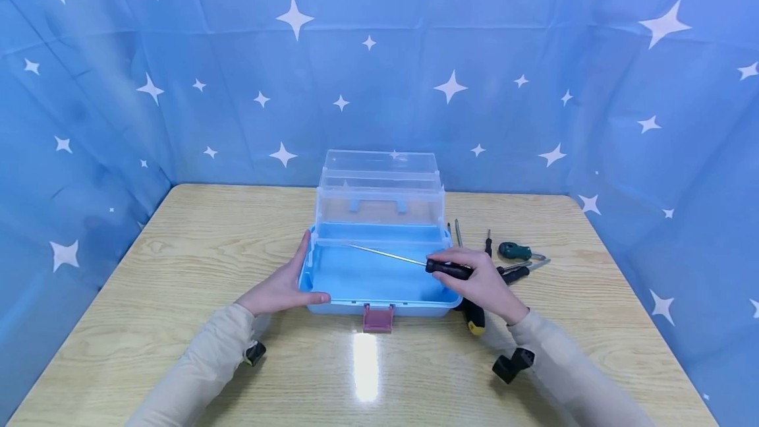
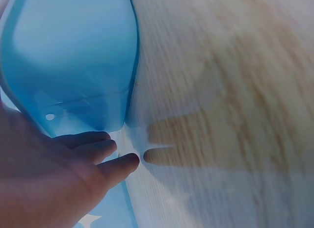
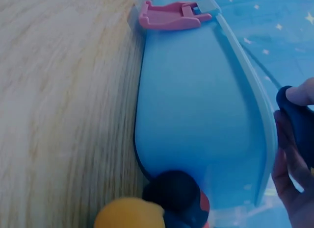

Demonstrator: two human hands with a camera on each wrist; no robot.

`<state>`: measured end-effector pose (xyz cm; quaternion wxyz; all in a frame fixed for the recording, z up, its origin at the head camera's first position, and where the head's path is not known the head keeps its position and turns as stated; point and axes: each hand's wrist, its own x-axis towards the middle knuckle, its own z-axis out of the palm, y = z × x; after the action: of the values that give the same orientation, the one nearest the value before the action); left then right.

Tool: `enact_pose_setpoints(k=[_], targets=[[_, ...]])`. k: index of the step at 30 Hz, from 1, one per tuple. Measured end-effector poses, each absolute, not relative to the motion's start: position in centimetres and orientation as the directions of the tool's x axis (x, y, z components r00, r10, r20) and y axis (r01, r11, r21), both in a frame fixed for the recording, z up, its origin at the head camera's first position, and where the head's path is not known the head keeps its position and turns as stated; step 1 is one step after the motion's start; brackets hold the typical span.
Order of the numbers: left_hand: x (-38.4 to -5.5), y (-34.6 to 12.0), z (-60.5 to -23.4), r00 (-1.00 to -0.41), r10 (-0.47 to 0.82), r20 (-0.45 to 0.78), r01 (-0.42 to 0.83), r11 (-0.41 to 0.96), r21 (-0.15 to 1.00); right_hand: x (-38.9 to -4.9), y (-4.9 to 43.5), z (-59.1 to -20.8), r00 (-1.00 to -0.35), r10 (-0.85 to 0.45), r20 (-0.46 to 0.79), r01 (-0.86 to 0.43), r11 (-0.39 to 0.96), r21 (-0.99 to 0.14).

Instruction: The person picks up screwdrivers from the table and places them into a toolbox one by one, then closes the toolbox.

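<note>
A blue toolbox (image 1: 379,275) stands on the table with its clear lid (image 1: 381,180) raised at the back and a pink latch (image 1: 378,319) at the front. Over the right part of the box, my right hand (image 1: 474,275) grips a screwdriver (image 1: 447,269) by its black handle. Its long thin shaft points left across the box's inside. My left hand (image 1: 287,285) rests on the box's left side, thumb along the front rim and fingers extended; the left wrist view shows those fingers (image 2: 120,169) straight beside the blue wall.
Right of the box lie several screwdrivers, among them a stubby green-handled one (image 1: 514,250) and a black-handled one (image 1: 516,274). A black and yellow handle (image 1: 475,318) lies against the box's front right corner. Blue star-patterned cloth (image 1: 379,84) surrounds the wooden table (image 1: 237,236).
</note>
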<state>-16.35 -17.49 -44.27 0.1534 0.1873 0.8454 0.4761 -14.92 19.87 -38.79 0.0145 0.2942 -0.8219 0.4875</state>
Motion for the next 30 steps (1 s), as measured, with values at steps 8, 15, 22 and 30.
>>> enact_pose_setpoints(k=[8, 15, 22, 30], targets=[[-16.5, -17.4, -44.1, -0.883, 0.459, -0.096, 0.170, 0.504, 0.847, -14.9, 18.8, -39.1, -0.814, -0.509, 0.279, -0.484, 0.329, -0.811], [-16.6, -17.3, -44.3, -0.885, 0.455, -0.103, 0.163, 0.509, 0.845, -14.8, 17.8, -38.8, -0.797, -0.542, 0.265, -0.494, 0.333, -0.803], [-16.6, -17.3, -44.4, -0.881, 0.464, -0.091, 0.153, 0.461, 0.874, -15.5, 17.3, -40.1, -0.781, -0.577, 0.236, -0.490, 0.333, -0.806], [-16.4, -17.5, -44.4, -0.883, 0.459, -0.095, 0.151, 0.470, 0.870, -16.7, 17.5, -42.1, -0.756, -0.631, 0.173, -0.490, 0.372, -0.788]])
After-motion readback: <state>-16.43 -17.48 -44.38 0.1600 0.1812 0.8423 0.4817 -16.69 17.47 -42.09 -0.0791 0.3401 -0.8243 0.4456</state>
